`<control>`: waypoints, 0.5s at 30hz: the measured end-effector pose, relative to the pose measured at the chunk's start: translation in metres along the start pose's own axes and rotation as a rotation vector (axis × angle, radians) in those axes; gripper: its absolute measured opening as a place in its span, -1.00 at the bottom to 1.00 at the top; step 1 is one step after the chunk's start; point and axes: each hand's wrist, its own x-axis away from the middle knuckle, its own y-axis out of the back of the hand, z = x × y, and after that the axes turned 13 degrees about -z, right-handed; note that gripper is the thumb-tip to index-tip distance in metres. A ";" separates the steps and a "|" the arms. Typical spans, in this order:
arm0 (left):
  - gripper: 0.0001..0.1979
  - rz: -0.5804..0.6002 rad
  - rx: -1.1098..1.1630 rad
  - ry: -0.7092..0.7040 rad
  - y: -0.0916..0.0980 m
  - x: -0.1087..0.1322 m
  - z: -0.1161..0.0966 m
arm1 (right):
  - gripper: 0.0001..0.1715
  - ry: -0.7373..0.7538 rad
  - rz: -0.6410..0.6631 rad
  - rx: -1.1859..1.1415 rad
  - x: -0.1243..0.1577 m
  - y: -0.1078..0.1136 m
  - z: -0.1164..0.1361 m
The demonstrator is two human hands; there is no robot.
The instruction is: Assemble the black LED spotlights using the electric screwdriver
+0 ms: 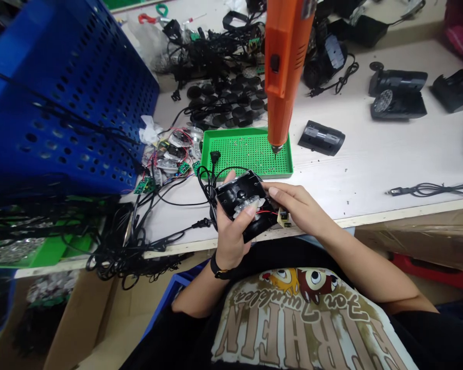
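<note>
A printed T-shirt (293, 318) is being worn nearest the camera, and just beyond it a black plastic housing (245, 205) is being held over the near edge of the white worktop (389, 169). Its long axis is being kept tilted, running from far left to near right, with clear lens pieces and red wires showing on its upturned face. It is being cradled by the left hand (231, 236), whose fingers are being curled round the left edge. The right hand (297, 208) is being held against the right edge, its fingers pressed together; whether anything is being pinched cannot be told. A small circuit board (284, 217) is being carried just beside those fingertips. Just beyond the housing, a green screw tray (247, 152) is being overhung by an upright orange electric screwdriver (283, 67). Open room is being left on the worktop to the right.
</note>
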 end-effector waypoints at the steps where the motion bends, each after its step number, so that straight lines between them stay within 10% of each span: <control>1: -0.17 -0.005 0.001 0.000 0.000 0.000 0.000 | -0.58 -0.020 -0.003 -0.023 0.000 0.000 -0.002; 15: -0.17 0.030 -0.110 -0.088 0.003 0.002 0.007 | -0.39 -0.027 0.064 0.029 0.016 -0.001 0.008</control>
